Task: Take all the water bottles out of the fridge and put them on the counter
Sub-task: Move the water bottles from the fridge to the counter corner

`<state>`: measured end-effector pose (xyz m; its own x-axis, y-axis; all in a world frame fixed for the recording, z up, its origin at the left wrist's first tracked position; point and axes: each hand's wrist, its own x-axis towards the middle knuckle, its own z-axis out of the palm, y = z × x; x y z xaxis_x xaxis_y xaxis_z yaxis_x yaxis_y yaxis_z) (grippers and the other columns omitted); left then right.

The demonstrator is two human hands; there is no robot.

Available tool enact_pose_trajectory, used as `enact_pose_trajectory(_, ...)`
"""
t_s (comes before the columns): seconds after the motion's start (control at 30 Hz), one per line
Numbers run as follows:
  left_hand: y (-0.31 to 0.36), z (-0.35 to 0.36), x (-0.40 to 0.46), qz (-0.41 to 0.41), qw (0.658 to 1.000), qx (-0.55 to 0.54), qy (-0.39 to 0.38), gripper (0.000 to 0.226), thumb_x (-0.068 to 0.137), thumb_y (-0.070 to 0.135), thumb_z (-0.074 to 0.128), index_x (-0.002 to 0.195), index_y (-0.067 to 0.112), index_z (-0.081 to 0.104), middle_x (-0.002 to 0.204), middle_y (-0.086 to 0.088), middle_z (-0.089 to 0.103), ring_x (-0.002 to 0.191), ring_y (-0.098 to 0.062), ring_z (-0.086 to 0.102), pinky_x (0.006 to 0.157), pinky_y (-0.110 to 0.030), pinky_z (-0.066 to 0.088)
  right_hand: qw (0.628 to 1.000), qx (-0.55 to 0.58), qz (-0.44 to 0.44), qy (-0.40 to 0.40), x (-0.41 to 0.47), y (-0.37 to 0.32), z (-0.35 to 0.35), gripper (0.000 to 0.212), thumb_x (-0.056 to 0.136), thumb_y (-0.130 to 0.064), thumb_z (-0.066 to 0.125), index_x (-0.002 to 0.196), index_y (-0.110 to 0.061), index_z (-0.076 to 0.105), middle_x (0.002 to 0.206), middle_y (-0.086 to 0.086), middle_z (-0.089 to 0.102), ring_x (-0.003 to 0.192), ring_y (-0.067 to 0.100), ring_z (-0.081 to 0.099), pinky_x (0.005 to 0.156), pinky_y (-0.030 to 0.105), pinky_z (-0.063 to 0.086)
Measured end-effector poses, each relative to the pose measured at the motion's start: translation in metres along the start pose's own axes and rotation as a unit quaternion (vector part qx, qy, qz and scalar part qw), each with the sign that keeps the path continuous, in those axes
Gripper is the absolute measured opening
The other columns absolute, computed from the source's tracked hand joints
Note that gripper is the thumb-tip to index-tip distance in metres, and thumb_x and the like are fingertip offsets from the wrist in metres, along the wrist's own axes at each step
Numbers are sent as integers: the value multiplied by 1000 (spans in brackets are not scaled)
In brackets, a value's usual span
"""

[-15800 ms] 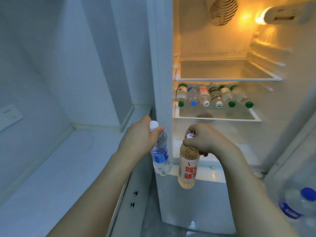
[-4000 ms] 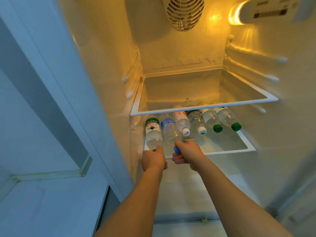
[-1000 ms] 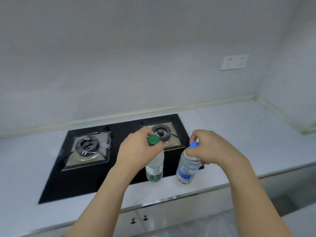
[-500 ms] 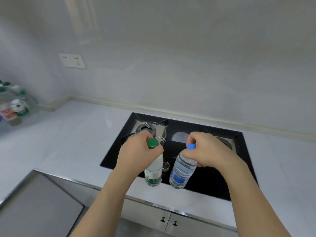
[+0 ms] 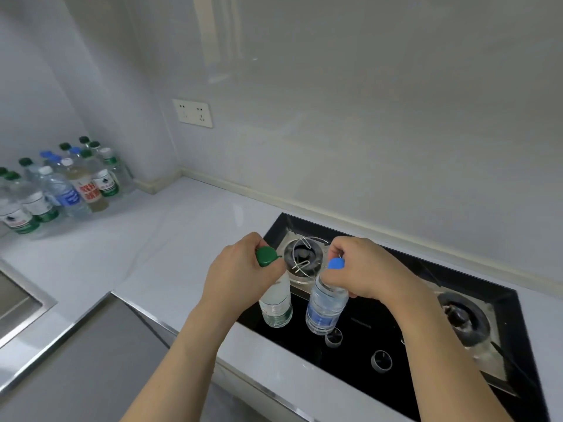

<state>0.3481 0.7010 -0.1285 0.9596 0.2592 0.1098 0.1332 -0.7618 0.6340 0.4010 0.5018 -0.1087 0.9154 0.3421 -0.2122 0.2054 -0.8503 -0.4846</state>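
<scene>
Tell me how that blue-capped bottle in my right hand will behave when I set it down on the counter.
The blue-capped bottle looks nearly full, so it probably feels heavy for its size. It is tall and narrow, so it may tip if set down tilted, as it hangs now. The right hand has its grip at the neck; the thin clear plastic would likely flex if squeezed lower.

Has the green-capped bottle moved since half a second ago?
Cannot tell: the camera swung. The left hand holds the bottle over the stove, as before.

Even, cool, diffuse light is noted; wall (image 5: 335, 86) glare is faint, shadows soft, edges bowed by wide-angle distortion
</scene>
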Motion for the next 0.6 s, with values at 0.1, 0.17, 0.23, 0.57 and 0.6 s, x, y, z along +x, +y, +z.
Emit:
enact_pose_trajectory(0.1, -19, -12, 17, 4, 1000, -5, 0, 15, 75, 37, 63, 78, 26, 53, 65, 5, 62, 64, -16, 59, 53, -28, 44, 1000, 12, -1, 10, 19, -20, 7, 18, 71, -35, 66, 83, -26, 55, 80, -6, 65, 66, 18, 66, 66, 37, 57)
enact_pose_trajectory(0.17, -32, -24, 28, 12, 1000, -5, -2, 14, 76, 38, 62, 78, 27, 54, 64, 6, 61, 63, -15, 58, 52, -27, 43, 1000, 18, 1, 14, 29, -37, 14, 19, 72, -34, 66, 84, -24, 55, 81, -4, 65, 62, 18, 65, 65, 38, 57)
enact_pose_trajectory(0.23, -43, -37, 37, 19, 1000, -2, -7, 14, 76, 39, 62, 78, 27, 53, 64, 6, 60, 61, -14, 56, 51, -25, 40, 1000, 16, 3, 18, 38, -53, 19, 18, 73, -34, 66, 84, -24, 55, 82, -5, 64, 64, 16, 64, 64, 36, 56)
enact_pose_trajectory(0.57, -129, -118, 83, 23, 1000, -2, -5, 12, 78, 39, 61, 81, 30, 54, 67, 9, 61, 60, -12, 55, 50, -24, 40, 999, 42, 17, 19, 84, -160, 53, 14, 74, -31, 66, 82, -24, 56, 79, -6, 60, 49, 12, 57, 49, 24, 43)
enact_pose_trajectory(0.6, -143, -126, 87, 21, 1000, -3, -6, 11, 77, 38, 61, 81, 30, 54, 67, 8, 60, 60, -13, 55, 50, -25, 41, 999, 41, 19, 19, 91, -174, 59, 14, 74, -31, 66, 82, -23, 56, 78, -6, 60, 48, 13, 57, 49, 23, 41)
